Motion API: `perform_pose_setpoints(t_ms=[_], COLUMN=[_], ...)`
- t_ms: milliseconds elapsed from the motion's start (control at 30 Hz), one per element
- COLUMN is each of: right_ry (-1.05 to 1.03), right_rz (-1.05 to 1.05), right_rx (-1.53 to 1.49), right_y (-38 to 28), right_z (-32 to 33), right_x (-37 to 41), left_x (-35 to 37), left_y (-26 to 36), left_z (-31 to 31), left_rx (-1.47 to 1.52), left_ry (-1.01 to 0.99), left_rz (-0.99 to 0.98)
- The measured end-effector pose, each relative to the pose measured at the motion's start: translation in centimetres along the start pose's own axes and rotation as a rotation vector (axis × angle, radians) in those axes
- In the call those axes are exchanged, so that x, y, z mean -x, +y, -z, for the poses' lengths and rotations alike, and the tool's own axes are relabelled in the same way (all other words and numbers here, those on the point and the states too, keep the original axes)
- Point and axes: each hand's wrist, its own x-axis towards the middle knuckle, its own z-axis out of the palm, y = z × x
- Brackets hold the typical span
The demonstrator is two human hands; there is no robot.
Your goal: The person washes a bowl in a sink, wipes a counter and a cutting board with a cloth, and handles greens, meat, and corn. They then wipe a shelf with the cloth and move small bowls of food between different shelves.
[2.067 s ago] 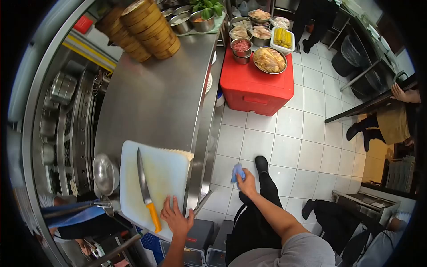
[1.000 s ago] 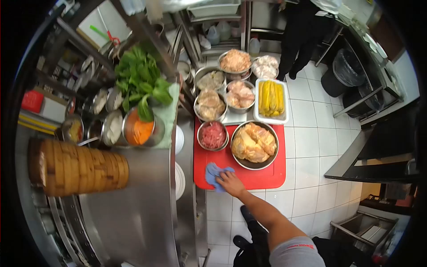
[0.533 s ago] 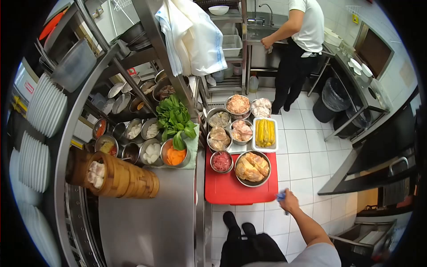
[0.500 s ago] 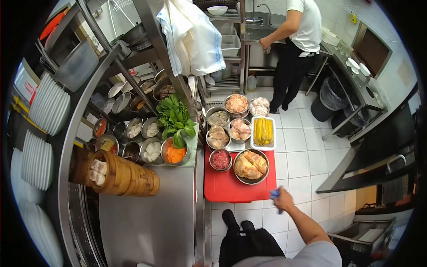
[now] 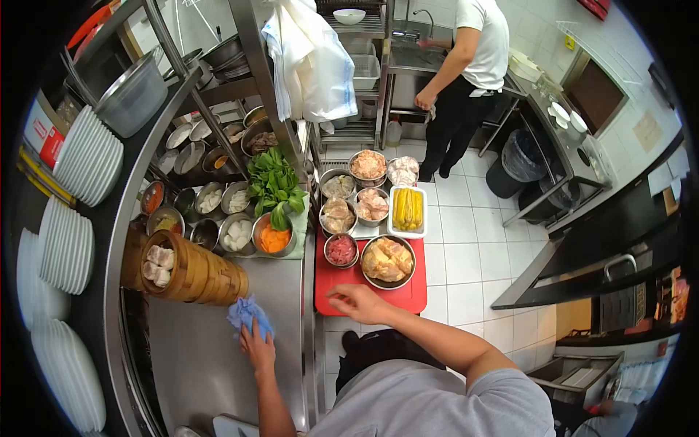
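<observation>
On the steel counter (image 5: 218, 364), my left hand (image 5: 258, 349) grips a crumpled blue cloth (image 5: 249, 315), its fingers pressed over the lower part. The cloth lies just beside the stacked bamboo steamers (image 5: 200, 273), whose open end shows pale dumplings (image 5: 158, 266). My right hand (image 5: 362, 302) is held over the front of the red board (image 5: 335, 291), fingers loosely apart with nothing in them. Nearest to it are a bowl of raw chicken pieces (image 5: 388, 260) and a smaller bowl of red meat (image 5: 341, 250).
Leafy greens (image 5: 275, 186) and sliced carrots (image 5: 274, 239) stand at the counter's back. A tray of yellow food (image 5: 408, 209) sits behind the chicken. Plates (image 5: 67, 246) line the left shelf. A co-worker (image 5: 473, 73) stands by the sink. An oven-like door (image 5: 582, 269) juts out at right.
The blue cloth has passed from my right hand to my left, which has come into view on the counter. My right hand has swung left over the red board. The view has shifted.
</observation>
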Motion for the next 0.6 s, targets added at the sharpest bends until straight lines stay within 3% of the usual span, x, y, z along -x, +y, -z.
perform_pose_setpoints(t_ms=[100,167,233,300,367,433,500,533,600], right_ry=[0.056,0.105,0.285,0.437,0.445,0.427,0.401,0.399,0.339], right_rz=[-0.167,-0.477,-0.837,-1.032,-1.062,-0.842,-0.820,-0.829,-0.866], right_rx=[0.133,0.027,-0.386,-0.357,0.052,0.590,0.221,-0.247,-0.448], right_y=[8.6,13.7,20.6,28.5,34.9,43.3,50.0,45.4,43.1], right_z=[4.9,9.7,15.1,21.4,27.6,31.8,34.2,34.6,34.4], right_x=[1.9,2.8,3.3,3.3,2.5,1.5,0.4,-1.0,-2.6], left_x=[1.4,2.4,2.9,3.5,4.7,6.9,9.4,10.7,13.2], left_y=[1.1,2.6,5.4,9.3,13.9,19.5,23.9,27.0,33.9], left_z=[-1.5,-1.4,-0.6,-0.6,-1.4,-3.7,-8.9,-10.9,-12.6], left_rx=[-0.092,-0.165,-0.157,-0.106,-0.024,0.043,0.123,0.170,0.253], left_ry=[0.030,0.149,0.279,0.381,0.465,0.439,0.363,0.265,0.031], left_rz=[0.106,0.122,0.141,0.151,0.166,0.236,0.288,0.316,0.355])
